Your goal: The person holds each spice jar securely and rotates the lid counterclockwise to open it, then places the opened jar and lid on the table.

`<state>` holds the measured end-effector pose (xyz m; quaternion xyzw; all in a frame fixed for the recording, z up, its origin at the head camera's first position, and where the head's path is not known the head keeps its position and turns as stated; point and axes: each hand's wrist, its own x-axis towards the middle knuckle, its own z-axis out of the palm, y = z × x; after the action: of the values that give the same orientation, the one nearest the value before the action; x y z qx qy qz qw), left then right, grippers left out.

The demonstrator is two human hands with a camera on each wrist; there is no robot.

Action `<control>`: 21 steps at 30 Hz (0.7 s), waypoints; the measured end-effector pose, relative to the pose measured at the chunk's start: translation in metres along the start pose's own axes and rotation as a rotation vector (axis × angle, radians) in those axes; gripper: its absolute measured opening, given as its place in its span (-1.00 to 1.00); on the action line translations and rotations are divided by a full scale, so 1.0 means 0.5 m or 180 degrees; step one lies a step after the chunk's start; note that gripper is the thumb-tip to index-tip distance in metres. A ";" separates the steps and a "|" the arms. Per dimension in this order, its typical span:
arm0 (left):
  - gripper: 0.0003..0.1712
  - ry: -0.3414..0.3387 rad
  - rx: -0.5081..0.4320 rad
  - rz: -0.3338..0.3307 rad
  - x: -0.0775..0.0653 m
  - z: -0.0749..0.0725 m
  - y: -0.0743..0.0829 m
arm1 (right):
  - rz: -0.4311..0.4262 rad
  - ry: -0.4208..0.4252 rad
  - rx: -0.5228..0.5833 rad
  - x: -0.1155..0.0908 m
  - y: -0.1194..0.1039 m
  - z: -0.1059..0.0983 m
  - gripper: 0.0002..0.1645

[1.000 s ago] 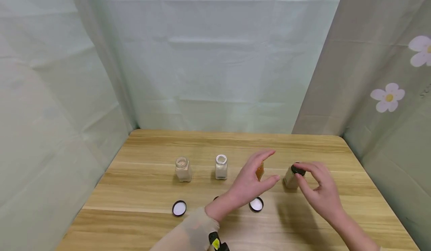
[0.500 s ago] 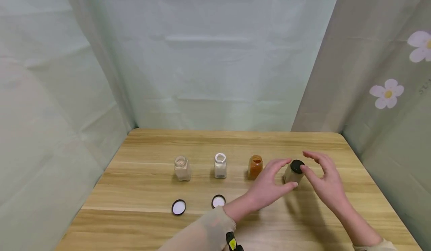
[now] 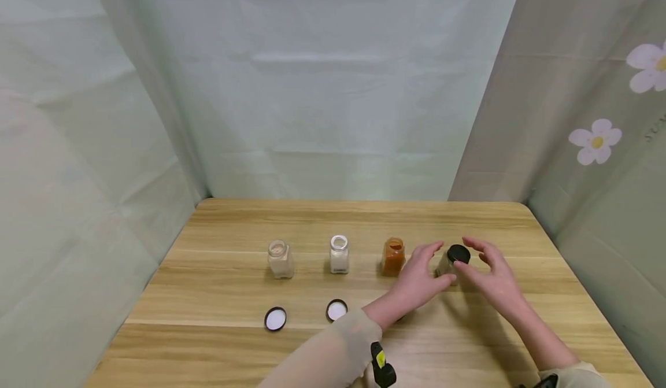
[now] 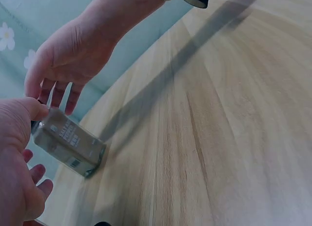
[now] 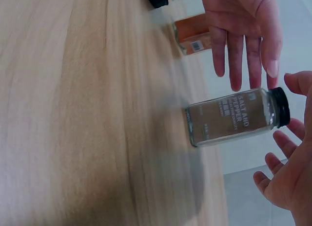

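A square glass jar [image 5: 229,119] with a "salt and pepper" label and a black lid [image 3: 458,253] stands on the right of the table. My left hand [image 3: 418,281] is at the jar's left side, its fingers extended and spread from the thumb. From the right, my right hand [image 3: 494,278] spans the lid, thumb near its front edge and index finger beyond it. In the right wrist view, gaps show between that hand's fingers and the lid. The left hand partly hides the jar's lower body in the head view.
Three lidless jars stand in a row leftward: an orange-filled jar [image 3: 393,258], a white-filled jar [image 3: 339,256] and a beige-filled jar [image 3: 281,261]. Two black lids lie in front, white insides up: the left lid [image 3: 275,319] and the middle lid [image 3: 336,310]. Curtains surround the wooden table [image 3: 208,295].
My left hand has moved right to the lidded jar, uncovering the orange jar and the middle lid. My right thumb and index finger, earlier at the lid, are now spread wider around it.
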<state>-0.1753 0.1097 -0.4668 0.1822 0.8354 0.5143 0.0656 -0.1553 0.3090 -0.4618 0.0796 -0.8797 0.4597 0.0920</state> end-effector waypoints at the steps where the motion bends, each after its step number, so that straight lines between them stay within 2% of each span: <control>1: -0.17 0.0012 0.0037 -0.0020 0.004 0.003 -0.001 | 0.0019 -0.0005 0.0004 0.001 0.002 0.002 -0.21; 10: -0.19 0.0098 0.0170 -0.0129 0.039 0.035 -0.006 | 0.0137 0.0026 0.0059 0.009 0.009 0.009 -0.20; 21: -0.24 0.0129 0.0127 -0.0149 0.055 0.051 -0.030 | 0.0167 0.0089 0.0086 0.013 0.016 0.011 -0.28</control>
<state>-0.1967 0.1350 -0.4896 0.1534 0.8507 0.4995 0.0571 -0.1638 0.3088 -0.4697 0.0513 -0.8738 0.4749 0.0912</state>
